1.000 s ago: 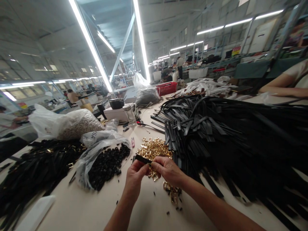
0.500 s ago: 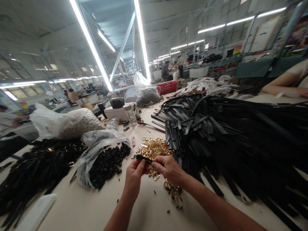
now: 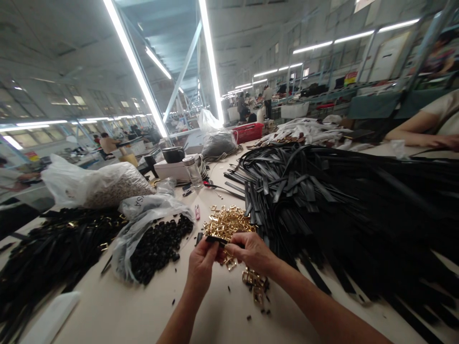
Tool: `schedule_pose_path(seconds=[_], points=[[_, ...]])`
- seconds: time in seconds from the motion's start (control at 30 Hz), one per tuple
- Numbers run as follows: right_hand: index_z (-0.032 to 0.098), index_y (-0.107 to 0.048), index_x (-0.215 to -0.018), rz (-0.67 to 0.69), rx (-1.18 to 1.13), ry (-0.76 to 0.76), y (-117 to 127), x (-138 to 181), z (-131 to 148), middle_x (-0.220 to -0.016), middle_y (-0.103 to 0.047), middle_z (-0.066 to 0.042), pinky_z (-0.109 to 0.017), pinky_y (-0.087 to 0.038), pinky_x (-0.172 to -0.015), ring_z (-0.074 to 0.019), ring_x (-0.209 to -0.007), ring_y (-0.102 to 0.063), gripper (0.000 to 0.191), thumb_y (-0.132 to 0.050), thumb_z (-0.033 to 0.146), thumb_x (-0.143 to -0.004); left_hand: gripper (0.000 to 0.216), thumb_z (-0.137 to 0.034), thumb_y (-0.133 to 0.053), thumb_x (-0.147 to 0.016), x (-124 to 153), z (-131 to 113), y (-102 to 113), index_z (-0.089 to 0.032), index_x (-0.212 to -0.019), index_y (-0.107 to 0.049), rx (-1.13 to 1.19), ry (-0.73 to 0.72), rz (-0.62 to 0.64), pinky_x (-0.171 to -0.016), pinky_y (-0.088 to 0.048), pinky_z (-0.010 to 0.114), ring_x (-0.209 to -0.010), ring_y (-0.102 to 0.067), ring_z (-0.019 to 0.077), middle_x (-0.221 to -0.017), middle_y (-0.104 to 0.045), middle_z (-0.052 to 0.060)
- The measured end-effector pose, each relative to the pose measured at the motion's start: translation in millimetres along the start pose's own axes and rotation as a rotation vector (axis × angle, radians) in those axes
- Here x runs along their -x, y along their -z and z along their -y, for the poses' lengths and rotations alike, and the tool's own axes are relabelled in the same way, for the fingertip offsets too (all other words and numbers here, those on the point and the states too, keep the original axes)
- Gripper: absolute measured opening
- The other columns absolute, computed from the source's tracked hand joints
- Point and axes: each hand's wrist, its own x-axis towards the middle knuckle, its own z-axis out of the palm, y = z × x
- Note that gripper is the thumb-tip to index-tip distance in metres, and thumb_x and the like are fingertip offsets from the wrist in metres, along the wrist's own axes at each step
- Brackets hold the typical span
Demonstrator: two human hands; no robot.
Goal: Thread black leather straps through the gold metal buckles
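Both hands meet at the middle of the table, in front of a pile of gold buckles (image 3: 229, 220). My left hand (image 3: 201, 265) is closed on a black strap (image 3: 215, 240), thumb on top. My right hand (image 3: 251, 249) pinches the strap's other side; what exactly lies between its fingertips is partly hidden. More gold buckles (image 3: 255, 286) with small black bits lie just under my right wrist. Left of my left hand, small black loops (image 3: 158, 251) spill from a clear plastic bag (image 3: 124, 253).
A big heap of black straps (image 3: 308, 191) covers the right side. Straps with buckles (image 3: 46, 253) are piled at the left. A glass jar (image 3: 192, 171), a pink-handled small tool (image 3: 197, 212) and a red basket (image 3: 247, 133) stand farther back. A co-worker's arm (image 3: 416, 131) rests at far right.
My hands stay together on the strap, which has tilted and shifted slightly between the fingers. The co-worker's hand at the right has moved a little. The view has shifted slightly.
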Motion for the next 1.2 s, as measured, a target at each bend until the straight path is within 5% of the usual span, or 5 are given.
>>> schedule_pose_path(seconds=[0.33,0.57,0.8,1.2], points=[[0.016,-0.058,-0.059,-0.066,0.110,-0.027,0.7,1.0,1.6,-0.051,-0.049,0.004,-0.020,-0.027,-0.047,-0.0087,-0.050,-0.041,0.030,-0.055,0.036,-0.082,0.021,-0.036,-0.062,-0.081,8.3,-12.5,-1.7,-0.017,-0.086,-0.070,-0.171,-0.134,0.059,-0.059,-0.047,0.026,-0.060,-0.058,0.0155,-0.066,-0.065,0.002],[0.015,-0.056,-0.056,-0.025,0.046,0.045,5.3,4.2,9.9,-0.052,-0.047,0.004,-0.019,-0.026,-0.046,-0.0080,-0.051,-0.039,0.032,-0.058,0.036,-0.080,0.025,-0.039,-0.067,-0.078,2.3,-8.5,4.3,-0.015,-0.084,-0.069,0.160,0.073,0.181,-0.058,-0.048,0.026,-0.058,-0.058,0.0137,-0.066,-0.066,0.003],[0.015,-0.066,-0.062,0.048,0.049,0.064,4.8,6.3,11.9,-0.055,-0.056,0.003,-0.019,-0.031,-0.048,-0.0083,-0.051,-0.046,0.021,-0.056,0.024,-0.078,0.038,-0.037,-0.073,-0.072,4.5,-9.0,1.2,-0.014,-0.103,-0.069,0.204,0.235,0.285,-0.069,-0.050,0.030,-0.072,-0.062,0.0155,-0.096,-0.070,0.011],[0.016,-0.053,-0.058,0.112,0.125,0.133,20.2,3.2,12.9,-0.052,-0.048,0.005,-0.020,-0.028,-0.048,-0.0078,-0.048,-0.041,0.040,-0.050,0.043,-0.088,0.023,-0.029,-0.080,-0.065,-1.1,-16.3,5.5,-0.014,-0.070,-0.064,0.294,0.242,0.153,-0.050,-0.039,0.020,-0.049,-0.049,0.0073,-0.057,-0.059,-0.002]])
